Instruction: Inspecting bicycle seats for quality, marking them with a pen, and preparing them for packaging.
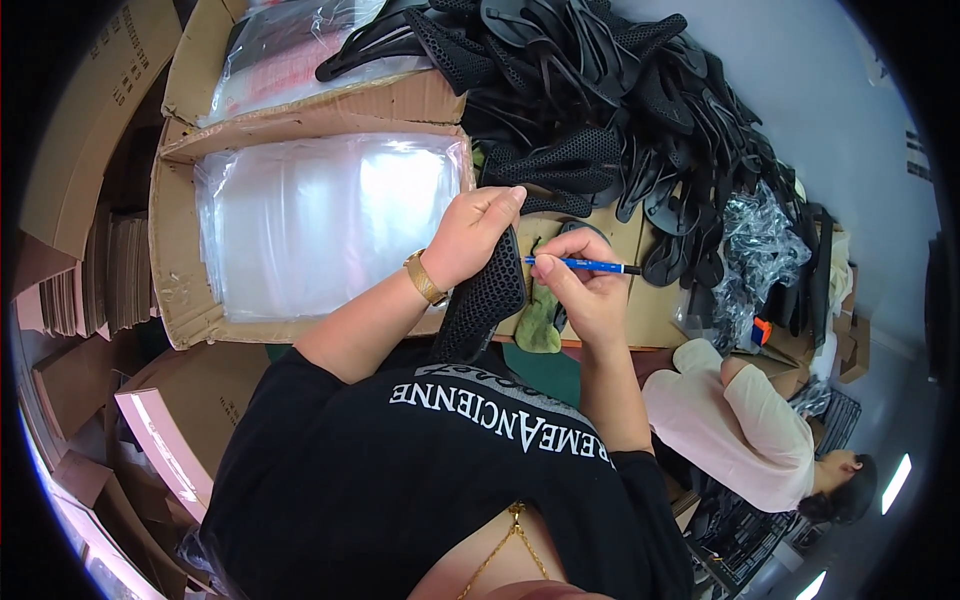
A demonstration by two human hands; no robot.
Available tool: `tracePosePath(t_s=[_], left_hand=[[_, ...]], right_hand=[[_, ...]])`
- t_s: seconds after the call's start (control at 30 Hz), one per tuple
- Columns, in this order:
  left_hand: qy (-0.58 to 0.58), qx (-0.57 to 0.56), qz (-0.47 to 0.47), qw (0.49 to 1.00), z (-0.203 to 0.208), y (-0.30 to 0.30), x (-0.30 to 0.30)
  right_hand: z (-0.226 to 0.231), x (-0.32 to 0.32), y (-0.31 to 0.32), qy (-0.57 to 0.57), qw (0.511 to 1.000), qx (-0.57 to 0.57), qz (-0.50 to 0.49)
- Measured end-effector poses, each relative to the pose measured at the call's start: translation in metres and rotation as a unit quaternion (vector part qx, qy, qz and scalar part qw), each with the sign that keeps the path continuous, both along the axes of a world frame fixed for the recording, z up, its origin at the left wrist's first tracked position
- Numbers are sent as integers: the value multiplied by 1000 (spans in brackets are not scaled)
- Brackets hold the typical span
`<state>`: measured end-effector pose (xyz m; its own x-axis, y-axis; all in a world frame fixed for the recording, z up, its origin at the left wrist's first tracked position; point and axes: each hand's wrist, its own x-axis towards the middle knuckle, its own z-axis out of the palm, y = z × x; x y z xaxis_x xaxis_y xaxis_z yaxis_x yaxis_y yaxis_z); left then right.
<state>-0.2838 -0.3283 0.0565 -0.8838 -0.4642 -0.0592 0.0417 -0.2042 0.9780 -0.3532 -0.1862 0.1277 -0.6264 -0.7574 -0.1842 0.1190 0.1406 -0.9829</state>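
My left hand [470,238], with a gold watch band on its wrist, is closed around the upper end of a black honeycomb-textured piece [490,295] that hangs down in front of my shirt. My right hand [588,300] pinches a blue pen [597,266]. The pen's left tip points at the right edge of the black piece; whether it touches cannot be made out. Below the pen, a yellow-green cloth [540,325] lies on the table near my right hand. Just beyond my hands lies another black mesh piece [560,165].
At the left, an open cardboard box [180,270] holds stacked clear plastic bags [320,230]. A heap of black mesh and strap-like pieces [600,60] covers the far side. Crumpled clear plastic [755,260] lies to the right. A person in a light top [740,430] works at the right.
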Motion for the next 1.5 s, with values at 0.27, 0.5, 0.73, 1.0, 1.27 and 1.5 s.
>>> tracePosePath(t_s=[0.27,0.5,0.73,1.0,1.27,1.5], left_hand=[[1,-5,-3,1000,0,-1,-2],[15,-1,-3,1000,1,0,-3],[4,41,-22,999,5,-4,-2],[25,72,-33,997,2,-3,-4],[24,108,-30,993,3,-3,-2],[26,94,-37,994,7,-2,-1]], right_hand=[[4,-1,-3,0,1000,0,-6],[3,-4,1,-4,1000,-10,12],[8,2,-10,-40,999,-8,-34],[7,-2,-6,-24,999,-17,22],[3,-4,-3,-52,998,-18,28],[4,-2,-7,-44,998,-25,24]])
